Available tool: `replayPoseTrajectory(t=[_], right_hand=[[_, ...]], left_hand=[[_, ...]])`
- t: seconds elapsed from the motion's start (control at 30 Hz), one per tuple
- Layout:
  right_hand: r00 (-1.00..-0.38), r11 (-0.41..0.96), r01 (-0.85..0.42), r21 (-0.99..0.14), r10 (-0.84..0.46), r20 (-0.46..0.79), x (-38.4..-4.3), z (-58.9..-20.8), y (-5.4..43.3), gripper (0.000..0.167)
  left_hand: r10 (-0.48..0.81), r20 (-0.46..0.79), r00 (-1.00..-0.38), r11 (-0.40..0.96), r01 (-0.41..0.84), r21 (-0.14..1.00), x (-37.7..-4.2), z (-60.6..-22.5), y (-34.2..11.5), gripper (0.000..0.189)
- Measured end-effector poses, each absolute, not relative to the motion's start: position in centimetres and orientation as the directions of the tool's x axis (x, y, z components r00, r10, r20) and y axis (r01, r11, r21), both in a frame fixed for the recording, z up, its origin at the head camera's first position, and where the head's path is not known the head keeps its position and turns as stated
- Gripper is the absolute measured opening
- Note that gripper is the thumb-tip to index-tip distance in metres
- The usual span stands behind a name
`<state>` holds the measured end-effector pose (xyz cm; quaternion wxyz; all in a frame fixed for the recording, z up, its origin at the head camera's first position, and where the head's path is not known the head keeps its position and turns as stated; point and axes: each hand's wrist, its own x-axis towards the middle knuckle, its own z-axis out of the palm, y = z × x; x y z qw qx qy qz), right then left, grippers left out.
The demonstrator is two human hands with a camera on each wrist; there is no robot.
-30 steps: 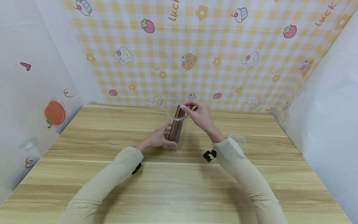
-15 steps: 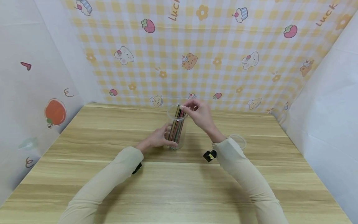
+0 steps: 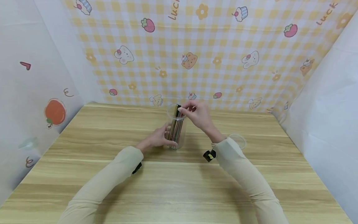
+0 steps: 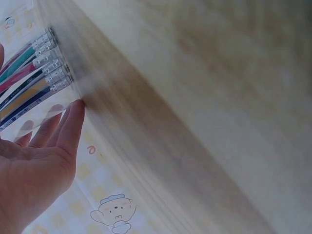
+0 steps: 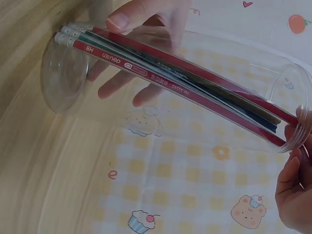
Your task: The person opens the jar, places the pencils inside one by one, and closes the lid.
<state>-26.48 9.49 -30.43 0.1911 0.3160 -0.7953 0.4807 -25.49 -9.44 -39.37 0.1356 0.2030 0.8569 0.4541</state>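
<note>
In the head view a tall clear plastic cup (image 3: 182,138) stands near the back of the table. Several pencils (image 3: 175,129) lean inside it, their eraser ends down at the base. My left hand (image 3: 158,137) grips the cup low on its left side, with the thumb across the front. At the rim my right hand (image 3: 199,115) pinches the upper ends of pencils between thumb and fingers; how many is hidden. Up close in the right wrist view, a red pencil (image 5: 131,68) marked HB lies along the cup wall. Teal, pink and yellow pencils (image 4: 31,90) show in the left wrist view.
The wooden table (image 3: 179,189) stretches forward from a yellow checked backdrop (image 3: 156,46) printed with cartoons. White cloth walls (image 3: 330,102) stand on either side. A pale loop (image 3: 239,140) shows beside the right cuff, and a black wrist device (image 3: 209,155) sits under it.
My right fingers have shifted slightly left at the rim, and the pencils' upper ends have moved a little with them. My left hand and the cup have stayed in place.
</note>
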Motion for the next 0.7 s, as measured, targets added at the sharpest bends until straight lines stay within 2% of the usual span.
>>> replayPoseTrajectory(t=[0.3,0.53,0.7], right_hand=[[-0.745,0.442,-0.664,-0.604,-0.314,0.589,-27.0,-30.5,9.9,0.014],[-0.813,0.386,-0.579,-0.718,-0.217,0.540,-27.2,-30.8,10.3,0.023],[-0.823,0.338,-0.560,-0.756,-0.125,0.553,-27.5,-30.7,10.8,0.025]], left_hand=[[0.469,-0.037,-0.882,0.507,0.235,0.829,-26.5,-40.6,-9.6,0.087],[0.455,-0.056,-0.889,0.512,0.210,0.833,-26.4,-40.6,-9.6,0.088],[0.461,-0.055,-0.886,0.508,0.212,0.835,-26.5,-40.5,-9.6,0.090]])
